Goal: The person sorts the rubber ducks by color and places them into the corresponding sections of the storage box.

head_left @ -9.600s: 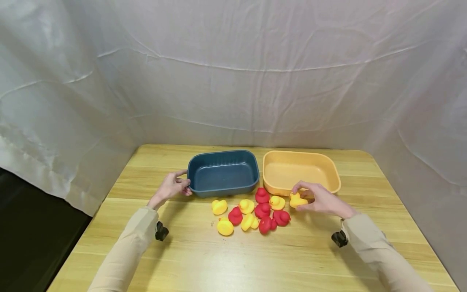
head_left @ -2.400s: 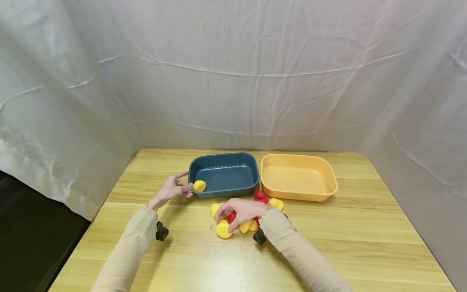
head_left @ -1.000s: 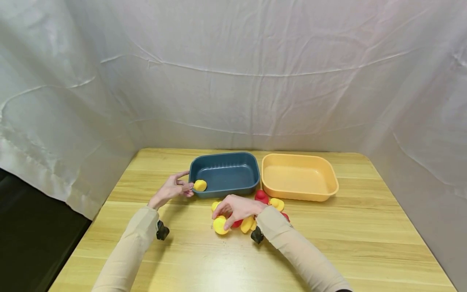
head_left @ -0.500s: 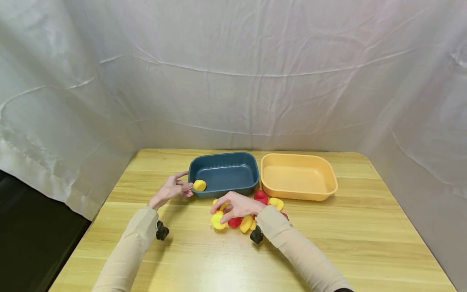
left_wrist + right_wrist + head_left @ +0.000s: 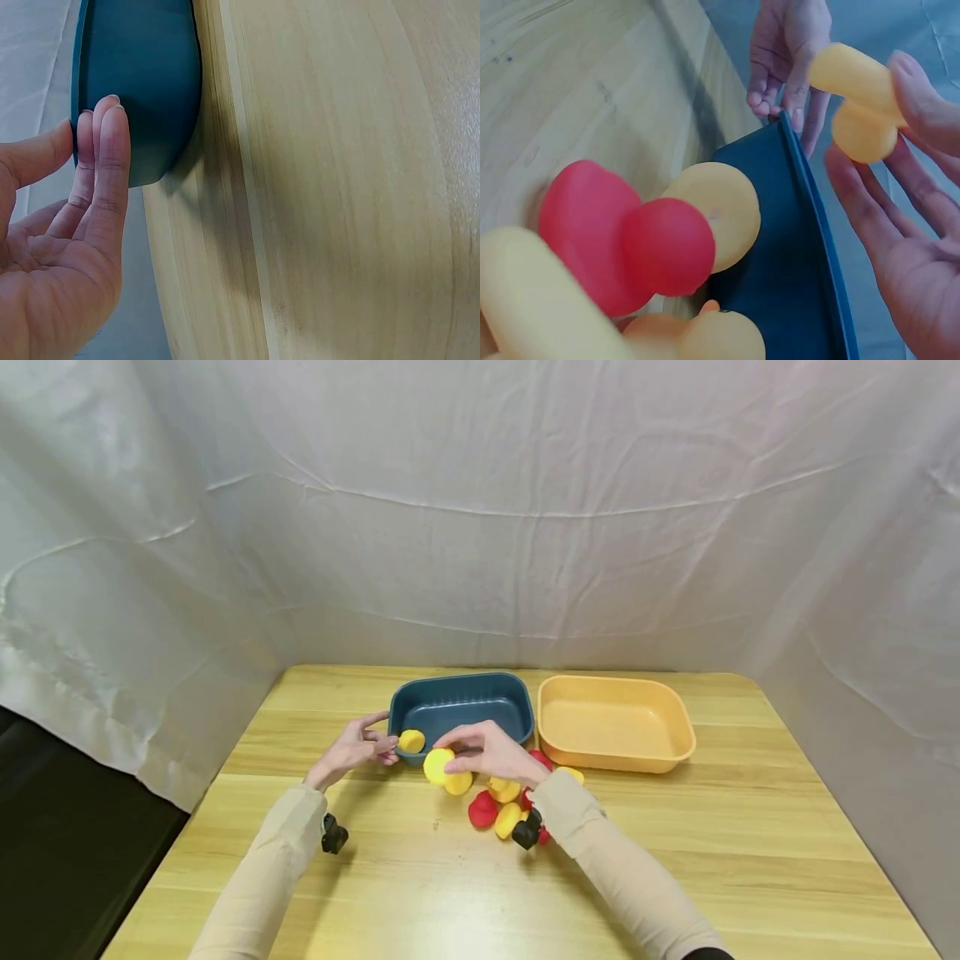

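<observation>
My right hand pinches a yellow rubber duck between thumb and fingers, just above the near rim of the dark blue tub. In the right wrist view, that duck hangs clear of the table with its head lower than its body. My left hand holds the tub's left end; in the left wrist view the thumb meets the rim and the fingers lie along the outer wall. Inside the tub, at its left near corner, sits another yellow duck.
Several red and yellow ducks lie in front of the tubs, among them a red duck and a yellow duck; the right forearm covers some. A light orange tub stands right beside the blue one on the wooden table.
A yellow duck has appeared in the blue tub since the first frame. My right hand has gripped another from the group's left side and lifted it towards that tub. The left hand stays put.
</observation>
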A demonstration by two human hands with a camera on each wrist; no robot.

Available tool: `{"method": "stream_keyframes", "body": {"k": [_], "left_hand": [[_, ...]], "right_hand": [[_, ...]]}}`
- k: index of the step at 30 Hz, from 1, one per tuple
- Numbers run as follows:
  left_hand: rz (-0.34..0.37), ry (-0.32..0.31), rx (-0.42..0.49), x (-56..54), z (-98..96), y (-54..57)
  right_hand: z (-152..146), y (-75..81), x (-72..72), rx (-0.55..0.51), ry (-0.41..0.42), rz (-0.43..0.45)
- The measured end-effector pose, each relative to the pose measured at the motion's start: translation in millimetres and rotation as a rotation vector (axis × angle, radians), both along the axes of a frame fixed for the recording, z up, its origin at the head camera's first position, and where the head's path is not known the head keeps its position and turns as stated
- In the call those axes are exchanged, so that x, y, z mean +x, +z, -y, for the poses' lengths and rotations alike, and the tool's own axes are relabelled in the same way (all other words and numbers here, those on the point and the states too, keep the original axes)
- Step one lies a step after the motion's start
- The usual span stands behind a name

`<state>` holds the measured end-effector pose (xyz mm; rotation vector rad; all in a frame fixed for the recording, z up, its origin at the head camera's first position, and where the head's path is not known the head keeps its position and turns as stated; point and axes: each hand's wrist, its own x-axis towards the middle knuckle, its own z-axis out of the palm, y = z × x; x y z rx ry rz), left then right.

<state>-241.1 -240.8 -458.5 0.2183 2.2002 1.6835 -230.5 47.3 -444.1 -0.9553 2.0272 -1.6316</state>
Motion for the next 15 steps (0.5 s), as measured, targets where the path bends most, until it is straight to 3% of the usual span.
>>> {"method": "stream_keyframes", "body": {"k": [6,15], "left_hand": [[0.008,0.007,0.003,0.8,-0.7,1.6],[0.02,0.015,0.002,1.4,-0.1,2.5]], "right_hand": [[0.9,2.0,-2.9,-0.033,-0.153,-0.009],[2.1,4.1,-10.3,-0.033,-0.214,-0.049]]}}
